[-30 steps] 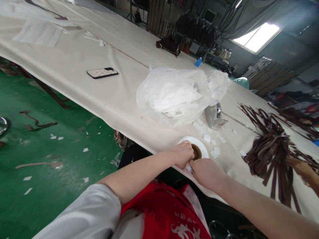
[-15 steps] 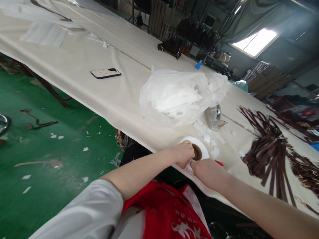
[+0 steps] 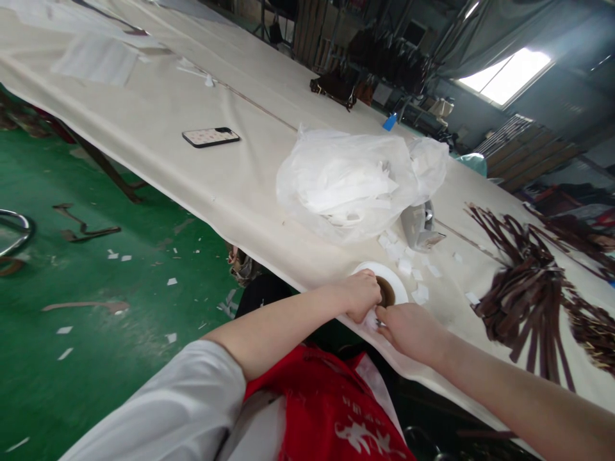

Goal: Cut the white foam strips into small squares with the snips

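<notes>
A roll of white tape (image 3: 398, 280) with a brown core lies flat near the table's front edge. My left hand (image 3: 364, 296) is closed at the roll's near left side, its fingers curled and partly hidden. Close beside it, my right hand (image 3: 406, 326) is closed too, thumb and fingers pinched together at the roll's near edge. A bit of white material (image 3: 371, 320) shows between the two hands. Something small and dark sits at my right fingertips, too small to name. Several small white paper pieces (image 3: 420, 293) lie just beyond the roll.
A clear plastic bag of white pieces (image 3: 346, 186) and a grey dispenser-like object (image 3: 423, 227) stand behind the roll. To the right lies a bundle of dark brown straps (image 3: 523, 288). A phone (image 3: 210, 137) is on the table (image 3: 250, 192) at left. Scraps litter the green floor (image 3: 144, 282).
The view has shifted slightly. My right hand has turned a little at the roll, and the red bit seen behind it before is now out of sight. My left hand stays at the roll.
</notes>
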Available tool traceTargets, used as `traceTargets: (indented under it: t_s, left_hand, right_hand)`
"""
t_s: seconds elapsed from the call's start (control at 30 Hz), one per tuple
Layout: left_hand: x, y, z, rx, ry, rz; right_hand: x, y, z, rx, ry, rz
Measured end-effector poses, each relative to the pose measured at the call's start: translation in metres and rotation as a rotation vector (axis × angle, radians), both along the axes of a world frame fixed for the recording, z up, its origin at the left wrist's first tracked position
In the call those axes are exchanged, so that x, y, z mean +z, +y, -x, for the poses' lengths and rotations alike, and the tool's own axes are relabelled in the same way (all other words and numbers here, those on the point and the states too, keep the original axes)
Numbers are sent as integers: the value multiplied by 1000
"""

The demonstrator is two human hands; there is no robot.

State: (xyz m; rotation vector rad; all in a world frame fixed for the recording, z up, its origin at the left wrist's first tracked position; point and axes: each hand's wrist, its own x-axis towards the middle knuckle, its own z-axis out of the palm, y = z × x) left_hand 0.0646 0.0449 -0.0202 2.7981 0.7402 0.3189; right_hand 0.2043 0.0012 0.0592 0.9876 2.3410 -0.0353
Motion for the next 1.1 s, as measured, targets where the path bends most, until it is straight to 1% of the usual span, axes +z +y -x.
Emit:
traceTargets:
  t_s: [0.2,0.5,0.7,0.9,1.0,1.1]
  left_hand:
    - [4,-2,1,5,15,-11]
    - [3,-1,0,-4,25,8]
    - [1,0,0,-1,11,-6]
    - [-2,-1,0,14,5,-14]
    - [-3,-1,-1,19,2,-17]
    - [-4,-1,-1,16,-13,-16]
  right_hand:
    - [2,-3,3,-23,-28,9]
    - [6,-3,1,-23,-43,19]
    - [10,-5,-2,-82,-72,12]
    - [17,-10,3,-155,-101,0]
    - [15,-10,5,-150,-102,7]
    - [10,-7,5,-119,-86,17]
